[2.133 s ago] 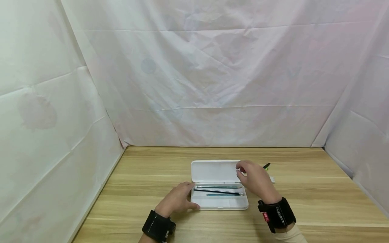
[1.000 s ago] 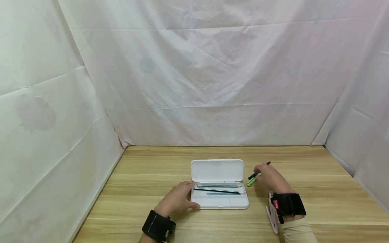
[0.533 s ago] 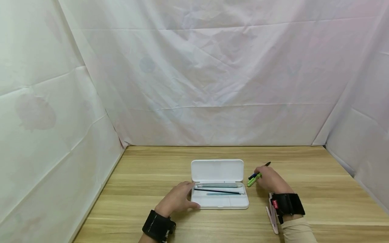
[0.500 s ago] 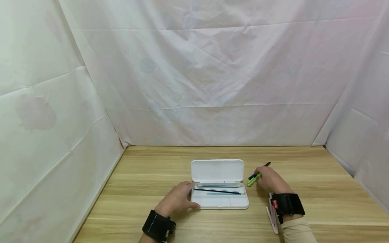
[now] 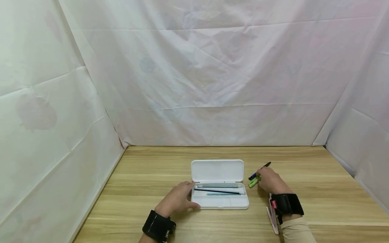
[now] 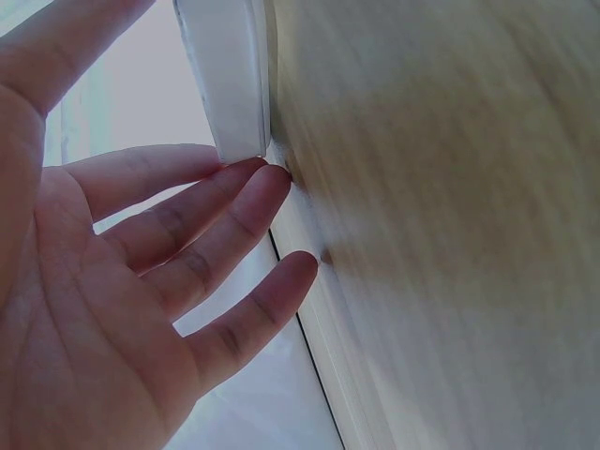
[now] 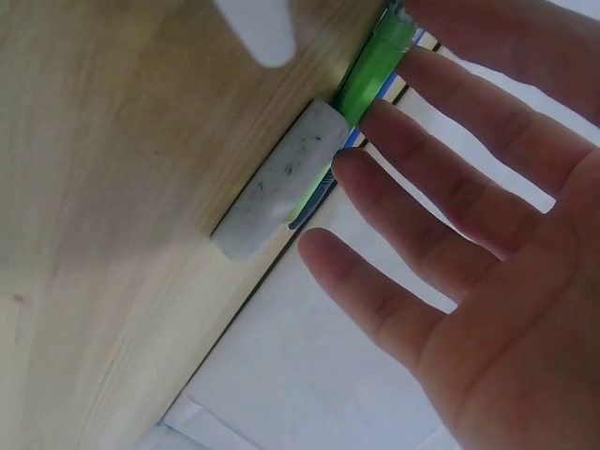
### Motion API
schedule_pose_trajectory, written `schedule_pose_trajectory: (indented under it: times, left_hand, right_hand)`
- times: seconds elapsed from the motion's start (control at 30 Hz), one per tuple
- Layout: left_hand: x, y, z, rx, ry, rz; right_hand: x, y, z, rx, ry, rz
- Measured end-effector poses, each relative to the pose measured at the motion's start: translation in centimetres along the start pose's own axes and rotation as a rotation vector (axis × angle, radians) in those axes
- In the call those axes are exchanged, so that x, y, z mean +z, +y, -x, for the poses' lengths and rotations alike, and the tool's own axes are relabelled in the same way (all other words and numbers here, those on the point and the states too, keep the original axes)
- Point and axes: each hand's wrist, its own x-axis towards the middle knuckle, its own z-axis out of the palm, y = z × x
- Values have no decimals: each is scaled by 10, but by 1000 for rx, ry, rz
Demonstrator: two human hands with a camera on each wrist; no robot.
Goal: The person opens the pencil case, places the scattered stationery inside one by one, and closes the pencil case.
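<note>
My left hand (image 5: 176,198) rests against the left end of a white pencil case (image 5: 237,203), thumb at its front corner. In the left wrist view its fingers lie nearly straight, with tips at the case wall (image 6: 230,103). The case lies open, holding a teal pencil (image 5: 218,186), a black pencil (image 5: 216,191) and a thinner blue-green stick (image 5: 223,194). To the right, my right hand (image 5: 270,180) pinches the end of a green pen (image 5: 254,181) between thumb and index finger. A dark blue pen (image 5: 252,177) lies just behind it, partly covered by the fingers.
A white eraser (image 7: 281,178) with dark specks lies beside the pens, hidden behind my hand in the head view. The wooden table (image 5: 146,168) ends at a white cloth backdrop (image 5: 212,84). A black strap (image 5: 287,204) wraps the right wrist.
My right hand has moved from the lid's right side over to the pens. Over the last half second the green pen has shifted slightly right. The left hand stays put.
</note>
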Motion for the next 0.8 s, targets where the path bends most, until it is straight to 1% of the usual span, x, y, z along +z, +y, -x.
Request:
schedule_pose_trajectory:
  times: [0.3,0.5,0.8]
  left_hand:
    - [0,2,-1,-4,-3,2]
    - [1,1,-1,9,2,-3]
    - [1,1,-1,3,2,-4]
  right_hand:
    - [1,2,3,10,27,49]
    - [1,2,3,26,22,83]
    - [1,0,4,25,-6,77]
